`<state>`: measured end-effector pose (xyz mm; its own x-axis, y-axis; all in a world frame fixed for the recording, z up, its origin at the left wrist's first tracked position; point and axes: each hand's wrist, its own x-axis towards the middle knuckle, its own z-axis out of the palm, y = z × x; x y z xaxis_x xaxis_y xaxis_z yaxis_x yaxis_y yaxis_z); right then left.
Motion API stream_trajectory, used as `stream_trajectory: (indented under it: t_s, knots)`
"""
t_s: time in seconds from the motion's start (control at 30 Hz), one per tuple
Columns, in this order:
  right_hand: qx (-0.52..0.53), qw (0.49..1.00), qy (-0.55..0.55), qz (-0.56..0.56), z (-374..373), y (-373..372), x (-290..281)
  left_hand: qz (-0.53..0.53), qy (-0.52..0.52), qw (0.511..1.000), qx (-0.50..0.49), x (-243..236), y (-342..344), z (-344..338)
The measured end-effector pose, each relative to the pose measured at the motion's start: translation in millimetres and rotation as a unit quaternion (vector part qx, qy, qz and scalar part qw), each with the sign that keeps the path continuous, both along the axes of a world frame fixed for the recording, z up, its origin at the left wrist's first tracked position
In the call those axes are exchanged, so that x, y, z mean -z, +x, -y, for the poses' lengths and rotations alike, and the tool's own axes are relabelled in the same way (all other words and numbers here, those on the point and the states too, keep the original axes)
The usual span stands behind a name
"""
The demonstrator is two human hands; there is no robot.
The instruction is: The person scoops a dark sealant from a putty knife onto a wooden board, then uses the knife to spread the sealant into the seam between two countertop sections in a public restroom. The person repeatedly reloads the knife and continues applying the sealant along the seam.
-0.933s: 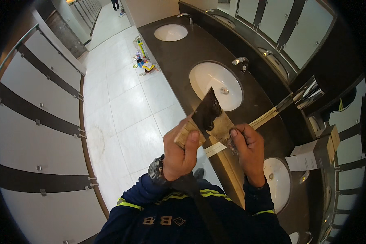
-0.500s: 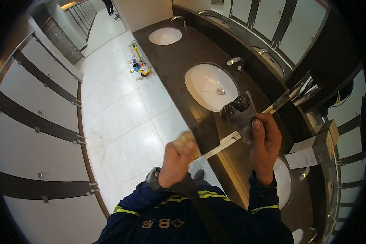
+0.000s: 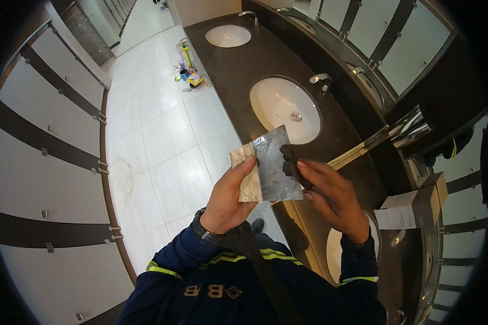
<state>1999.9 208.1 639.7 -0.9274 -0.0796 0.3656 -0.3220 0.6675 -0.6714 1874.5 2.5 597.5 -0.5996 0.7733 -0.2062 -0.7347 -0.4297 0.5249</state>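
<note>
Grey and mostly bare, the scraper point(image 3: 274, 170) gripped in the left hand point(image 3: 225, 197) is by the counter point(image 3: 228, 76), dark paste point(image 3: 286, 161) remaining near the edge beside the blade point(image 3: 294, 163) the right hand point(image 3: 339, 200) pinches.

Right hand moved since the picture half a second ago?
Yes. Against the sink just beyond the hands, the right hand has shifted left, toward the left hand.

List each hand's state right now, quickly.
Left hand: closed, holding a scraper by its pale handle.
Right hand: closed, pinching a dark-smeared thin plate, seen nearly edge-on.
</note>
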Motion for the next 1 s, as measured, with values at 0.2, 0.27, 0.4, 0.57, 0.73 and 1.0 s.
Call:
stream_trajectory:
  t_s: [0.2,0.27,0.4,0.57,0.73,1.0]
  knots:
    - [0.110,0.974,0.189,0.056,-15,0,6,-0.037,0.004,0.999,0.004,-6,2,0]
    - [0.150,0.954,0.252,0.066,-28,5,7,-0.069,-0.013,0.998,0.002,-12,2,5]
    - [0.141,0.956,0.256,0.037,-43,21,-33,-0.133,-0.100,0.986,0.016,-18,-14,13]
    - [0.034,0.944,0.328,0.024,-28,15,-85,-0.120,-0.159,0.980,0.018,-21,-13,6]
    - [0.038,0.925,0.377,0.039,-32,8,-54,-0.173,-0.249,0.953,-0.006,-7,-15,13]
    - [0.208,0.929,0.172,0.252,-103,59,221,-0.125,-0.102,0.974,-0.160,32,-54,79]
